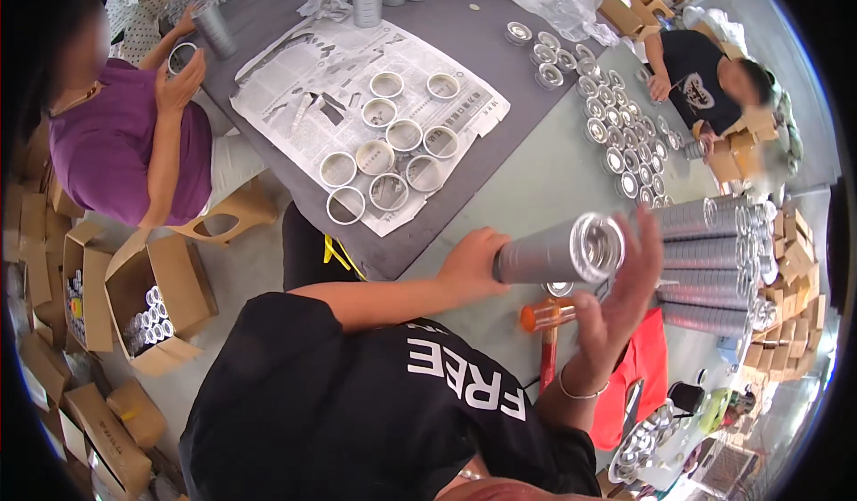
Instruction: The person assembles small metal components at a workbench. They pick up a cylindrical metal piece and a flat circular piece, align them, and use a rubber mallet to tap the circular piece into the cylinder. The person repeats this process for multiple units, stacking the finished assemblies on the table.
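Note:
A long stack of silver round metal pieces (544, 256) is held level over the table, a shiny hollow piece at its right end. My left hand (473, 264) is closed round the stack's left end. Beside the shiny end, my right hand (616, 300) is raised with its fingers spread; whether it touches the rim I cannot tell. Just below the stack lies a mallet with an orange head (538, 315) and a red handle (547, 358). Several metal rings (388, 191) rest on newspaper (295, 91) at the far left.
Shiny metal cups (616, 135) cover the table's far right, with stacked metal pieces (705, 256) lying nearer. A red cloth or bag (638, 380) is by my right forearm. One co-worker (134, 144) is at the left, another (701, 77) across the table. Cardboard boxes (183, 278) stand on the floor.

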Demonstrator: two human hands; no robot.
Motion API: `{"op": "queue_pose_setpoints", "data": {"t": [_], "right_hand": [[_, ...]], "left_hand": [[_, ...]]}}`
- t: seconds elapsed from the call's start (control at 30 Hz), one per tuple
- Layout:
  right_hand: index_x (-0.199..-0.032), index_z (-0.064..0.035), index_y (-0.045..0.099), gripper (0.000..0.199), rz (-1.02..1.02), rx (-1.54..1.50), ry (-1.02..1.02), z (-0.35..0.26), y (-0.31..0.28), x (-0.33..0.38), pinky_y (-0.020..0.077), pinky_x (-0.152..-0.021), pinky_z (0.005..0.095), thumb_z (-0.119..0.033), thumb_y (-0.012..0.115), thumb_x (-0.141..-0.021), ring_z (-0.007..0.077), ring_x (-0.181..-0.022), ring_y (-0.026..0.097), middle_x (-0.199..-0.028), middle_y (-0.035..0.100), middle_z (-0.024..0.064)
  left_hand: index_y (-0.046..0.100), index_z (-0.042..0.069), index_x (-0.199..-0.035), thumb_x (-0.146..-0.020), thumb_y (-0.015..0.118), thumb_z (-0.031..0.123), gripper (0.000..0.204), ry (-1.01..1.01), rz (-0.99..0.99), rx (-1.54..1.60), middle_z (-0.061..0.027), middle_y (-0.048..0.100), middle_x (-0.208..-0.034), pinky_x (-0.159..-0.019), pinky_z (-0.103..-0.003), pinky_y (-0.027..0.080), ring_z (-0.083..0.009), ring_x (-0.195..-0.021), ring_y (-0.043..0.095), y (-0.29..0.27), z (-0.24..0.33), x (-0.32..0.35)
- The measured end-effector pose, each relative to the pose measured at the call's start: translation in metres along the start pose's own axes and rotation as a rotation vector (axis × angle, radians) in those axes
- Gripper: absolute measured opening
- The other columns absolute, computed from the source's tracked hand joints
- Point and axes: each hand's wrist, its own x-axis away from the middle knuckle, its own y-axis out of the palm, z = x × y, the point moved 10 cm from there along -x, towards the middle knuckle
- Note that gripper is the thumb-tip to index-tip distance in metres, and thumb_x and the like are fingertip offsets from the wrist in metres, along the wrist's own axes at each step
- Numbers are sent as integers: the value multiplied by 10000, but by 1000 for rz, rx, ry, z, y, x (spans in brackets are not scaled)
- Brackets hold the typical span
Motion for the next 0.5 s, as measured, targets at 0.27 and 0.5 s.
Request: {"op": "queue_pose_setpoints", "data": {"t": [0.27, 0.5], "right_hand": [[-1545, 45, 398, 844, -85, -105, 163, 19, 27, 40, 517, -1056, 429, -187, 811, -847, 338, -1281, 635, -1465, 566, 238], [-1580, 57, 329, 1158, -65, -123, 172, 27, 16, 53, 502, -1075, 467, -549, 888, -766, 354, -1329, 587, -1528, 501, 234]], "left_hand": [[568, 73, -1373, -674, 948, 253, 816, 166, -30, -104, -161, 596, -1320, -1077, -479, 457, -368, -1310, 529, -27, 11, 25], [536, -80, -1347, -844, 885, 395, 775, -148, 1116, 257, -177, 611, -1262, -994, -379, 481, -248, -1168, 591, -333, -107, -38]]}}
